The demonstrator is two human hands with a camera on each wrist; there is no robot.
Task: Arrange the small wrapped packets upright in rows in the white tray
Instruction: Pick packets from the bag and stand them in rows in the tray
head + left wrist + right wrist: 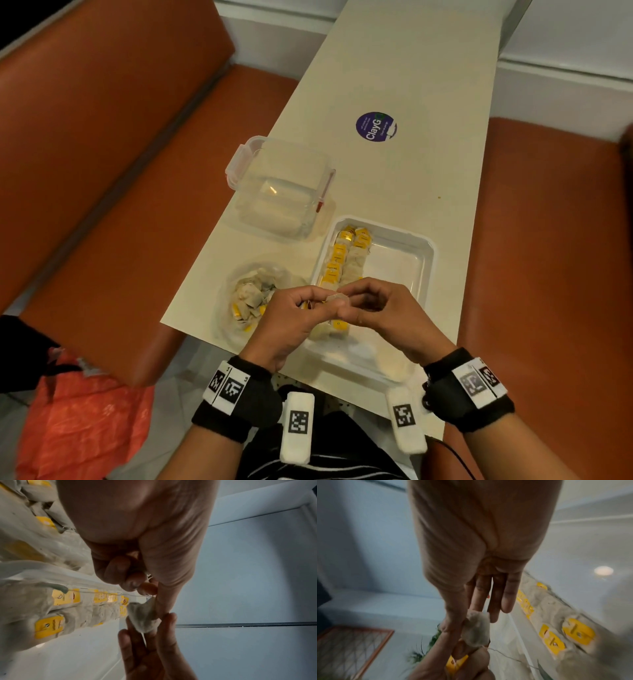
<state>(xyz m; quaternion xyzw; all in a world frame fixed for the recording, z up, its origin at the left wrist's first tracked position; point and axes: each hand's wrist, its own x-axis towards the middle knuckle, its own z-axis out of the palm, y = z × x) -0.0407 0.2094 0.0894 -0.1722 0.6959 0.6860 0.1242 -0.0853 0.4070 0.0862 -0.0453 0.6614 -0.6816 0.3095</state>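
Observation:
Both hands meet above the near left corner of the white tray (426, 255) and pinch one small grey-white packet (337, 298) between them. My left hand (327, 303) grips its left end; my right hand (347, 297) pinches the packet (476, 628) between thumb and forefinger, the other fingers straight. In the left wrist view the packet (144, 618) sits at my thumb tip, its string trailing. A yellow tag (455, 661) shows in the left fingers. Two rows of yellow-tagged packets (342, 260) stand along the tray's left side; the near ends are hidden by my hands.
A clear bag of loose packets (251, 298) lies left of the tray at the table's near edge. A clear lidded box (281, 192) stands behind it. A round purple sticker (376, 126) is farther back. Orange bench seats (102, 171) flank the narrow table.

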